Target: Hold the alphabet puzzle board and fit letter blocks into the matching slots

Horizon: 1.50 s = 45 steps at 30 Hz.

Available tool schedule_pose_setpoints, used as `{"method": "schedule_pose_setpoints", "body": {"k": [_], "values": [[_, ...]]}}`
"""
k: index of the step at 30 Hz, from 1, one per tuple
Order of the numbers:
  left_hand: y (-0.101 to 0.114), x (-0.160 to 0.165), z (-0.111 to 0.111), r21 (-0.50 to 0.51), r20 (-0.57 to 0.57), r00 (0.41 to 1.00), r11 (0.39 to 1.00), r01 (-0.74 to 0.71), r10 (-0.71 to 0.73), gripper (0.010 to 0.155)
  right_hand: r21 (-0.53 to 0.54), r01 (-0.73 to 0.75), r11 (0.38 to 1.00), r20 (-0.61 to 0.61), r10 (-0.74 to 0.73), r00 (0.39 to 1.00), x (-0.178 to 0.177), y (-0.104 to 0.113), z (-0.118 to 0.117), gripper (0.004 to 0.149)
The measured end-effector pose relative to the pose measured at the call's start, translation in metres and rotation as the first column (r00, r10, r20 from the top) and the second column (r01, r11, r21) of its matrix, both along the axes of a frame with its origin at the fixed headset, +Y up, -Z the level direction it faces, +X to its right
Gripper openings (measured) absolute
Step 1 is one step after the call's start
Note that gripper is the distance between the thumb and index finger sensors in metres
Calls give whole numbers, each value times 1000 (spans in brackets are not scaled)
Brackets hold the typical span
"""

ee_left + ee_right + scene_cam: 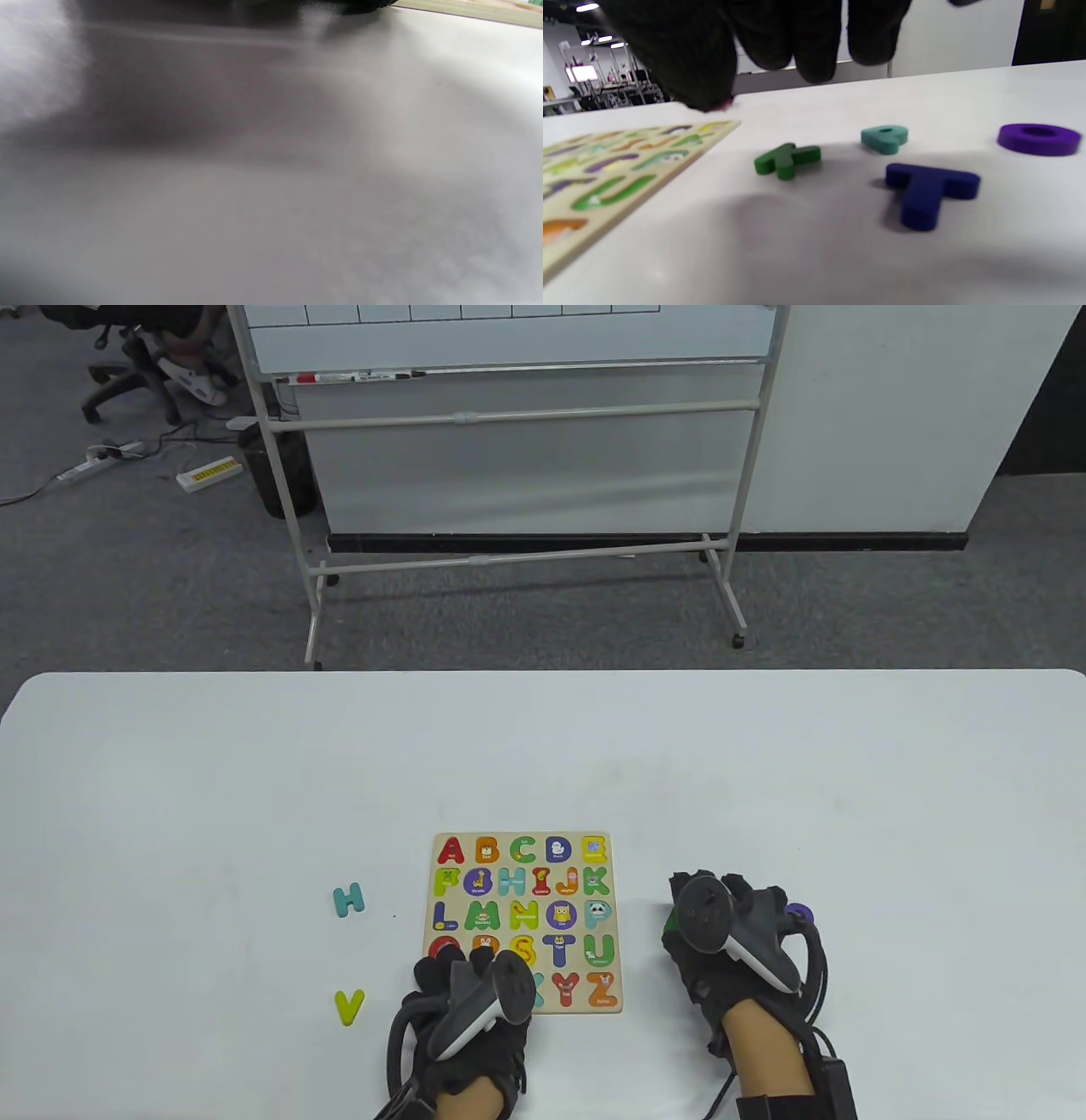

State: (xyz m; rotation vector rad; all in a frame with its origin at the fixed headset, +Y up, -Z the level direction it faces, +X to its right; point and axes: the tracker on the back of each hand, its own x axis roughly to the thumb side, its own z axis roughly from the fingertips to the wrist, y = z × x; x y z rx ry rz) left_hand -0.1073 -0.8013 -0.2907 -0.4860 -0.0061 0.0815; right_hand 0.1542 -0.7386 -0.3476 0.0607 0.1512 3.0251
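Note:
The alphabet puzzle board [522,848] lies flat on the white table with most slots filled. My left hand [465,971] rests on its lower left corner and holds it down. My right hand [721,903] hovers just right of the board with nothing in it. In the right wrist view its fingers [814,46] hang above loose letters: a green K [787,160], a teal P [885,138], a dark blue T [931,190] and a purple O [1038,138]. The board [606,178] lies at that view's left. The left wrist view is blurred and shows only the board's edge [466,10].
A teal H [348,899] and a yellow-green V [349,1006] lie on the table left of the board. The purple O [799,913] peeks out beyond my right hand. A whiteboard stand [517,551] is on the floor behind the table.

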Motion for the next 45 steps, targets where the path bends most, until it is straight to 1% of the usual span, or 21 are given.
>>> {"method": "schedule_pose_setpoints", "body": {"k": [5,7,9,13,15,20,25,29,32,34,38,42,44,45], "values": [[0,0,0,-2,0,1000,1000,-8,8,81,-16,-87,996,-17,86,996,-10,-14,-10,70],[0,1,0,-5,-1,1000,1000,-12,12,81,-16,-160,987,-27,160,987,-15,-19,-13,68],[0,1,0,-5,12,1000,1000,12,-12,81,-10,-191,981,-35,191,981,-17,-22,-15,68],[0,1,0,-9,9,1000,1000,8,-8,82,0,-226,974,-25,225,974,-20,-27,-16,64],[0,1,0,-9,10,1000,1000,12,-12,82,24,-215,976,-23,215,976,-21,-28,-17,61],[0,1,0,-15,6,1000,1000,-2,2,82,33,-220,975,-17,221,975,-25,-28,-19,58],[-1,1,0,-18,3,1000,1000,-10,10,82,29,-194,981,-12,195,981,-25,-27,-25,56],[-1,0,0,-21,4,1000,1000,-16,16,82,29,-154,988,-37,155,987,-23,-25,-25,56],[-1,0,0,-24,3,1000,1000,-19,19,82,95,-124,988,-58,130,990,-26,-18,-23,59],[-1,0,0,-26,3,1000,1000,-15,15,82,130,-70,989,-92,82,992,-30,-12,-26,59],[-1,0,0,-26,0,1000,1000,-17,17,82,159,-7,987,-165,34,986,-43,-6,-38,60],[-2,1,0,-29,1,1000,1000,-8,8,82,146,67,987,-228,-33,973,-55,-10,-52,61],[-2,1,0,-32,-4,1000,999,-19,19,82,154,87,984,-242,-48,969,-61,-12,-58,61],[-2,1,0,-34,-6,1000,999,-22,22,82,141,85,986,-251,-47,967,-65,-13,-61,61]]}}
